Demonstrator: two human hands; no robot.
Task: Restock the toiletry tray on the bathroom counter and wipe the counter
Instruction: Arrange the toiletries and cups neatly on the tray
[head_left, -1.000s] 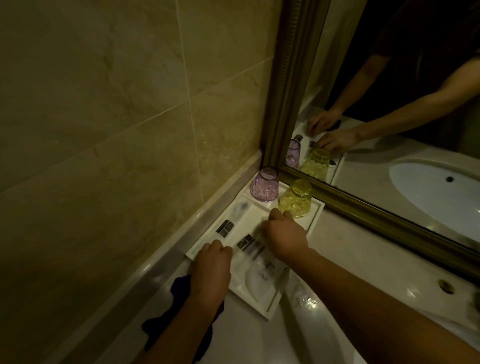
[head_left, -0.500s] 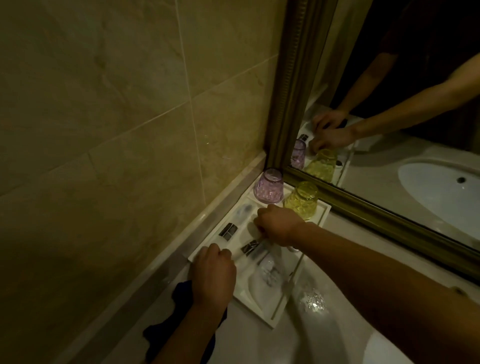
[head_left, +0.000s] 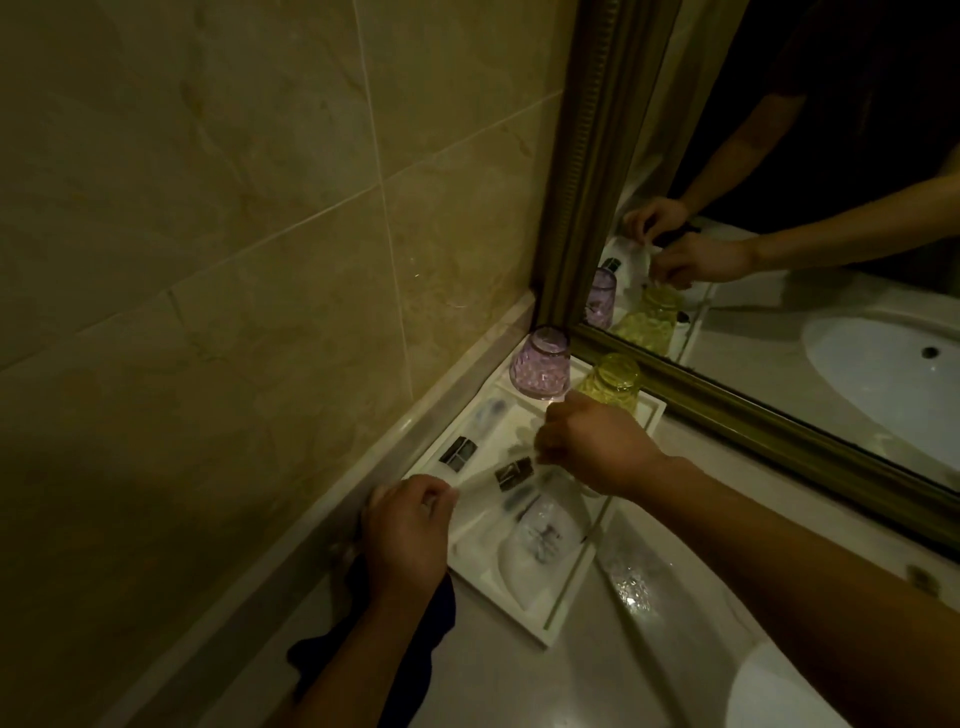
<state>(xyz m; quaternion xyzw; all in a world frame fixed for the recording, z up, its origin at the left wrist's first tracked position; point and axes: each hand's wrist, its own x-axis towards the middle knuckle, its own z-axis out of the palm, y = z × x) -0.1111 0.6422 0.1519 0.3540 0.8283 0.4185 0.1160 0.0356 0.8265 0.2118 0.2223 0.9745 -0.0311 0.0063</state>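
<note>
Holding a clear packet (head_left: 511, 475) stretched between both hands over the tray (head_left: 550, 621) at frame centre: left hand (head_left: 408, 535) pinches its near end, right hand (head_left: 592, 447) the far, probably to lay it flat; cloth (head_left: 363, 644) waits on tabletop (head_left: 519, 686)

The tray (head_left: 550, 621) sits on the worktop (head_left: 519, 686) in the corner where wall meets mirror (head_left: 779, 260). Two upturned glasses (head_left: 540, 366) stand at the tray's far end, against the mirror. My left hand (head_left: 408, 535) is at the tray's near-left corner, over a cloth (head_left: 363, 639) beside the tray; my right hand (head_left: 597, 447) is above its middle.
</note>
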